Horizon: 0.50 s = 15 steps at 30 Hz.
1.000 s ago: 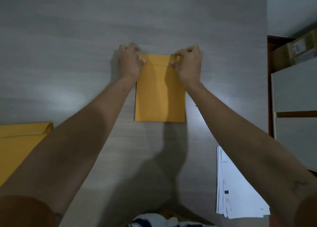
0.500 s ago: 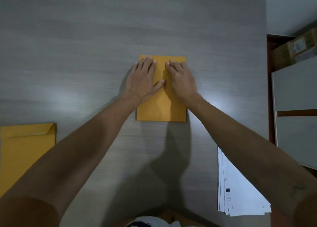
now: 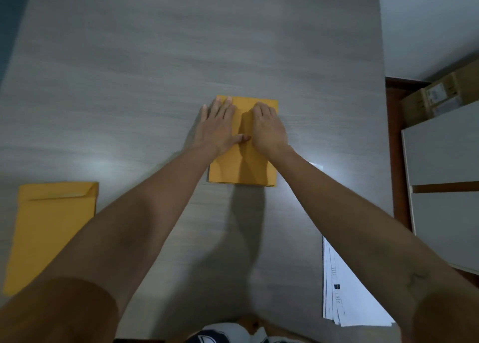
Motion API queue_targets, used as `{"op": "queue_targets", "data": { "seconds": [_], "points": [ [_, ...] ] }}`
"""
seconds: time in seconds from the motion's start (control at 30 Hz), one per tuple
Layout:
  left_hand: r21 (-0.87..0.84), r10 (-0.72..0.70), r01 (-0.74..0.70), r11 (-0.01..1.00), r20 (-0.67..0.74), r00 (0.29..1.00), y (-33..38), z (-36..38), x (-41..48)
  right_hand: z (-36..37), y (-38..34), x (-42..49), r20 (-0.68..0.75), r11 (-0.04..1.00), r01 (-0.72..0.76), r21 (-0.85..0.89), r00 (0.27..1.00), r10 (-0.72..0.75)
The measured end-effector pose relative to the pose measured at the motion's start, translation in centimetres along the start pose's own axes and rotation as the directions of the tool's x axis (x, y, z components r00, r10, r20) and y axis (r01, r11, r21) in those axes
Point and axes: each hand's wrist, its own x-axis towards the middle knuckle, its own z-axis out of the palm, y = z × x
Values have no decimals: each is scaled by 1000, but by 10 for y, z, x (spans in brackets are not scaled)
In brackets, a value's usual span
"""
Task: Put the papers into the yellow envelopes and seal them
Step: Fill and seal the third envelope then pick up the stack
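A yellow envelope (image 3: 243,166) lies flat in the middle of the grey table, its flap folded down at the far end. My left hand (image 3: 219,126) presses flat on its upper left part, fingers straight and spread, some reaching past the left edge. My right hand (image 3: 268,128) presses on the upper right part, its fingers bent down over the flap area. A second yellow envelope (image 3: 51,228) with its flap showing lies at the left near edge. A stack of white printed papers (image 3: 344,296) sits at the right near edge, partly under my right forearm.
The grey table (image 3: 155,83) ends at the right around a white cabinet (image 3: 445,182). Cardboard boxes (image 3: 438,96) stand behind the cabinet on a brown floor strip. Open tabletop stretches beyond the envelope.
Both hands went from pinching the flap at the envelope's top corners to pressing flat on it; since then they have slid outward slightly along the folded flap.
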Motion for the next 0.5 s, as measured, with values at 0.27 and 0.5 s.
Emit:
{"op": "queue_targets", "data": {
  "seconds": [0.27,0.5],
  "points": [
    [-11,-125,125,992,-70,990,-7,-18,-43,-19,-20,-22,-60,997,-45,-69,997,41],
    [-190,-313,299,935,-45,949,-51,-18,-151,-8,-96,-70,-29,996,59,-64,998,-61]
  ]
}}
